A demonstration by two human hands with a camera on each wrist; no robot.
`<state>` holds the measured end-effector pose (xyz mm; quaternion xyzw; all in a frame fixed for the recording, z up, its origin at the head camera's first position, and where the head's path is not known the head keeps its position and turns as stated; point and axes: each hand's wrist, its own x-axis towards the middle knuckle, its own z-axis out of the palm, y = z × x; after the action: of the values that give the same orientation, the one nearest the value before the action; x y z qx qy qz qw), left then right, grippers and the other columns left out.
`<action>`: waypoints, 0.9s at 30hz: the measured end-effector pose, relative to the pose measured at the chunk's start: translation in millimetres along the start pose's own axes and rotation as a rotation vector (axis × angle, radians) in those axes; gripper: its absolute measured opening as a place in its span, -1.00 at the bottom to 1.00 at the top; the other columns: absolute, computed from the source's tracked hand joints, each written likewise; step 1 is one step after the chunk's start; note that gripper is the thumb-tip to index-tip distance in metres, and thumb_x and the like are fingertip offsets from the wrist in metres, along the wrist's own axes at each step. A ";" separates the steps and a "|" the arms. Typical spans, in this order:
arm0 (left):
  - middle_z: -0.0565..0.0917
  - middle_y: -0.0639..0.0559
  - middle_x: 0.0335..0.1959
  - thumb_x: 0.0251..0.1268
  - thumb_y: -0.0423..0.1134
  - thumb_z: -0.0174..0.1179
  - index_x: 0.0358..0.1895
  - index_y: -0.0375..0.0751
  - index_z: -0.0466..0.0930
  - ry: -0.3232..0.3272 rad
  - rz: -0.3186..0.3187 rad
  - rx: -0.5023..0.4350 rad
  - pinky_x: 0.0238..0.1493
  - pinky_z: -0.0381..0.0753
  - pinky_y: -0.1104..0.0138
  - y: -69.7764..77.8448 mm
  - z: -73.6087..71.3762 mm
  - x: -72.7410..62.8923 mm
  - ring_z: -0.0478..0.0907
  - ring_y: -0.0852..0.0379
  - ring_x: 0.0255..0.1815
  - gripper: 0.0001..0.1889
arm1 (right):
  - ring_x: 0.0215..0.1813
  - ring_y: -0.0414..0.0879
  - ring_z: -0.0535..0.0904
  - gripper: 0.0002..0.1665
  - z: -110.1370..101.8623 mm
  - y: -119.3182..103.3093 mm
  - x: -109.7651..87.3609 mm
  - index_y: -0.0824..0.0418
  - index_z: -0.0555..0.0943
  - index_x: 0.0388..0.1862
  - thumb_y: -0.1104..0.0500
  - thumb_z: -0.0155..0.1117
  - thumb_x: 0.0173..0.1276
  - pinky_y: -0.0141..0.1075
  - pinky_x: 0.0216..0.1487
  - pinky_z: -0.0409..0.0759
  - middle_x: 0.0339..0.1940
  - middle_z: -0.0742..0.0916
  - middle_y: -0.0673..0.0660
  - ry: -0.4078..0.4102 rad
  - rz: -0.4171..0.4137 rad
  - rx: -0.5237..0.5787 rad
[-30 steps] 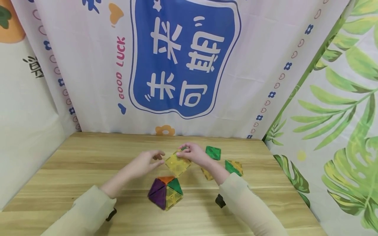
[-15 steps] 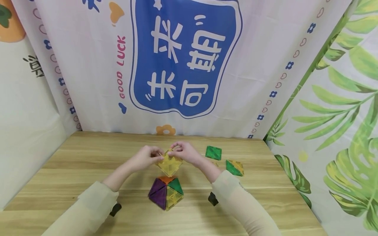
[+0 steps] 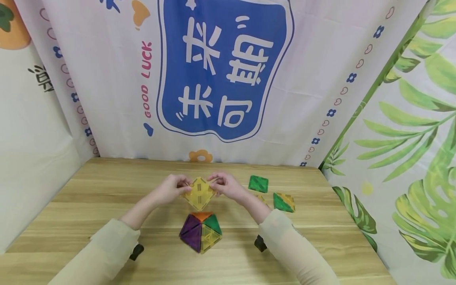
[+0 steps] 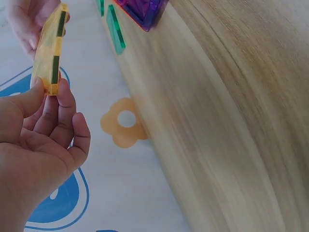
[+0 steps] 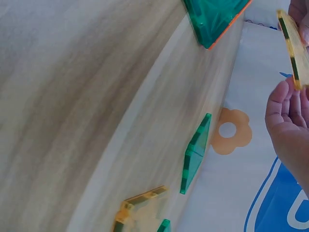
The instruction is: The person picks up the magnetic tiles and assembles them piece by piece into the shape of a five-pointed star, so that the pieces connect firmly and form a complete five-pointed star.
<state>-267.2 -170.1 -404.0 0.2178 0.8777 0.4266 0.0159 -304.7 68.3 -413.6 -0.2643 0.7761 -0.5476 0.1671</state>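
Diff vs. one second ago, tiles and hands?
The yellow tile moved to the person's left. The left hand, then only beside it, now pinches its left side; the right hand still grips it, now at its right side. Unchanged on the table: the multicolored pentagon, the green square and the green-and-yellow square.

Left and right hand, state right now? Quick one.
Left hand: holding the yellow tile, pinched at its left corner in the head view.
Right hand: holding the same tile, pinched at the opposite corner.
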 end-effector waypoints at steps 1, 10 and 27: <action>0.67 -0.06 -0.41 0.27 -0.39 0.17 -0.22 -0.41 0.58 -0.002 0.003 0.000 -0.33 0.64 0.25 -0.8 0.4 0.3 0.59 0.15 -0.39 -0.88 | -0.37 -0.07 0.57 -0.66 -0.1 0.3 -0.8 0.36 0.46 0.14 0.30 0.09 0.41 -0.19 -0.28 0.63 -0.21 0.69 0.32 -0.008 -0.002 -0.007; 0.66 -0.10 -0.46 0.27 -0.45 0.13 -0.28 -0.45 0.57 -0.031 0.041 -0.022 -0.32 0.63 0.11 -11.3 9.9 3.4 0.56 0.16 -0.44 -0.92 | -0.26 0.27 0.51 -0.68 5.7 20.4 2.9 0.25 0.50 0.15 0.25 0.04 0.45 0.02 -0.23 0.58 -0.34 0.65 0.09 -0.040 0.064 -0.090; 0.68 -0.11 -0.32 0.35 -0.37 0.07 -0.16 -0.44 0.56 -0.120 -0.052 -0.101 -0.21 0.61 0.26 -38.5 30.6 5.3 0.58 0.15 -0.29 -0.83 | -0.41 -0.07 0.47 -0.68 22.6 43.0 0.5 0.32 0.47 0.15 0.27 -0.02 0.48 -0.26 -0.37 0.51 -0.28 0.64 0.11 -0.031 0.150 -0.036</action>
<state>-279.6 -166.2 -451.7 0.2188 0.8579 0.4560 0.0906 -302.5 62.0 -461.7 -0.2168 0.8008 -0.5153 0.2148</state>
